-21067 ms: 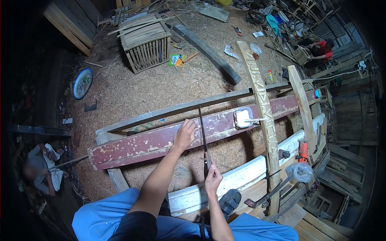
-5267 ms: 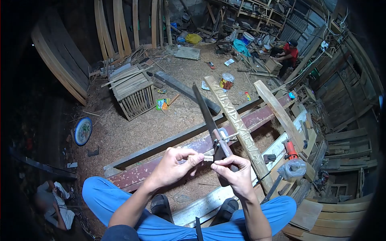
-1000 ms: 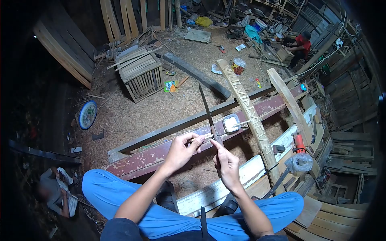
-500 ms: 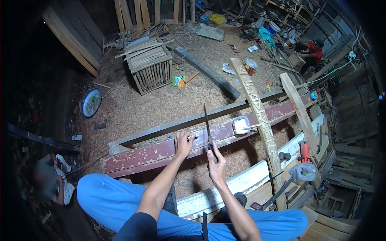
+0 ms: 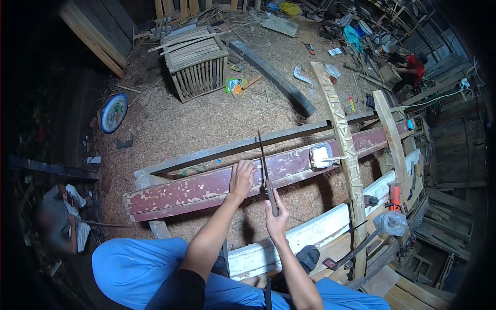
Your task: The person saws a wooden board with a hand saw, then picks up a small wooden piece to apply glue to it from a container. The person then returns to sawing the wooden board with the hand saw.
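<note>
My left hand [image 5: 242, 178] presses down on the worn maroon beam [image 5: 196, 190], its fingers curled over a small pale piece that is mostly hidden. Just to its right, my right hand [image 5: 276, 214] grips the handle of a dark, narrow saw [image 5: 264, 160]. The blade points away from me across the beam, close beside my left fingertips. On the same beam, further right, sits a square plastic tub [image 5: 321, 155] of white stuff with a stick in it.
A carved plank [image 5: 341, 129] and a plain plank [image 5: 390, 126] cross the beams at the right. A white board [image 5: 294, 237] lies nearer me. Further off are a slatted crate [image 5: 199, 67] and a red tool [image 5: 394, 197]. Two people sit at far left [image 5: 64, 217] and upper right [image 5: 411, 70].
Since a second ago, both hands have gone from holding the small piece and saw above the beam to lower down at its surface. The view has turned, shifting the surroundings.
</note>
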Demonstrator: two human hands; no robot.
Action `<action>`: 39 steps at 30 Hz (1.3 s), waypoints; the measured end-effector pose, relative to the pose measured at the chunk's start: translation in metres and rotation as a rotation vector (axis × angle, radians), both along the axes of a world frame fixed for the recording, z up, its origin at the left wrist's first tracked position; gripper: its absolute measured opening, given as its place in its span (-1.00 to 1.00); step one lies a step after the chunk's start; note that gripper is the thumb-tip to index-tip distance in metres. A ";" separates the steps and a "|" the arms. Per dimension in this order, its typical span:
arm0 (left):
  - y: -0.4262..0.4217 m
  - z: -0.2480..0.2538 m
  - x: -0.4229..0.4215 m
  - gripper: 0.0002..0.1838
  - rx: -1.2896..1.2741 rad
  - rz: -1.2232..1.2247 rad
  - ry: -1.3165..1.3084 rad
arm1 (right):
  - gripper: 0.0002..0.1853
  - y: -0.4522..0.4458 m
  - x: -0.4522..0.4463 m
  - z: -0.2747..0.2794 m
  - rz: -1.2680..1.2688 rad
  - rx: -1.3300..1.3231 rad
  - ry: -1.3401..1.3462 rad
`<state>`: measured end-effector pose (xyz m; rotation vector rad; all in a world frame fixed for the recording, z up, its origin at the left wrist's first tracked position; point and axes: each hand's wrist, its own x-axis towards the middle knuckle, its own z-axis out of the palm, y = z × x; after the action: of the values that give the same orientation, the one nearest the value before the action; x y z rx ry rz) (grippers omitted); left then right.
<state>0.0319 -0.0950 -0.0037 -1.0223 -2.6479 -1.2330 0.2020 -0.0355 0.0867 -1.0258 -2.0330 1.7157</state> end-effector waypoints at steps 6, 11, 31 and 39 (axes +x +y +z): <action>-0.003 0.001 -0.008 -0.85 -0.005 -0.126 0.104 | -0.52 -0.003 -0.004 -0.008 0.012 0.026 0.041; -0.003 -0.001 -0.008 -0.84 -0.004 -0.135 0.061 | -0.58 0.001 -0.005 -0.007 0.032 0.070 0.028; 0.004 0.001 -0.002 -0.87 0.092 -0.084 -0.032 | -0.61 -0.007 -0.006 -0.026 0.014 0.144 0.061; 0.007 0.000 0.003 -0.86 0.102 -0.055 -0.026 | -0.62 -0.016 -0.001 -0.036 -0.037 0.111 0.133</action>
<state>0.0351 -0.0876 -0.0041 -1.0766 -2.5616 -1.3858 0.2005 -0.0511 0.0506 -0.8841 -1.9881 1.5892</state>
